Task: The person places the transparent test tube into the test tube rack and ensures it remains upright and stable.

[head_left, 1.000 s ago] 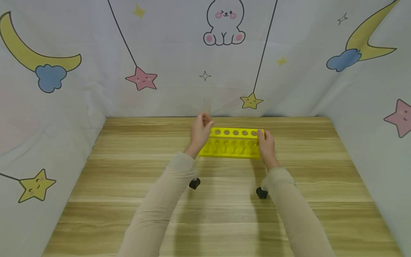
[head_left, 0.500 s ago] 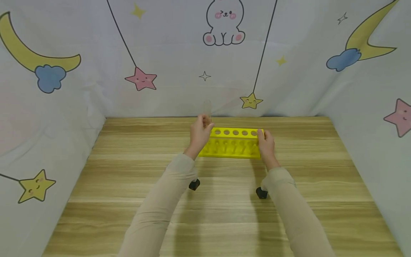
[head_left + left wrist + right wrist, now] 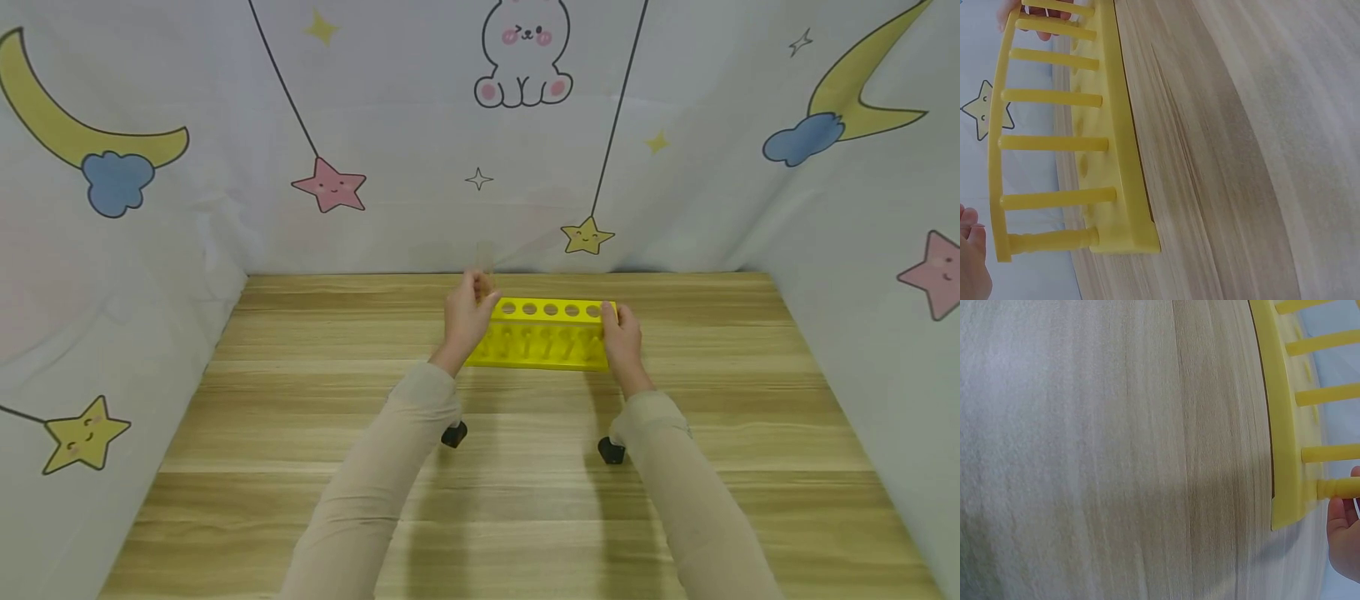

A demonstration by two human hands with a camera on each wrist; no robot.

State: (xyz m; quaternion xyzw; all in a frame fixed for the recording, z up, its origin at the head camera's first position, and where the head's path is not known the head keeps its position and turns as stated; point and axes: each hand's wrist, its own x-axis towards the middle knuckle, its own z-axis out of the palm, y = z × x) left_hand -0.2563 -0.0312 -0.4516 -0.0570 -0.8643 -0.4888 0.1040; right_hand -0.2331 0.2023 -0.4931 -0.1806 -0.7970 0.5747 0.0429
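Note:
A yellow test tube rack [image 3: 540,363] stands upright near the back of the table, with a row of round holes along its top bar. At its left end my left hand [image 3: 467,317] pinches a clear test tube [image 3: 486,257], which stands up above the fingers and is faint against the cloth. Low in the left wrist view, the left hand [image 3: 972,262] is beside the rack's top bar. My right hand [image 3: 622,337] grips the rack's right end, thumb at the top. In the right wrist view its fingers [image 3: 1337,515] lie against the end post [image 3: 1335,488].
The wood-grain table [image 3: 532,500] runs back to a white cloth wall [image 3: 405,125] printed with stars, moons and a bear. Similar cloth encloses both sides. A small black piece shows below each sleeve cuff [image 3: 652,417].
My left hand and the test tube have sunk slightly toward the rack's left end, the tube's top now lower. My right hand and the rack stay put.

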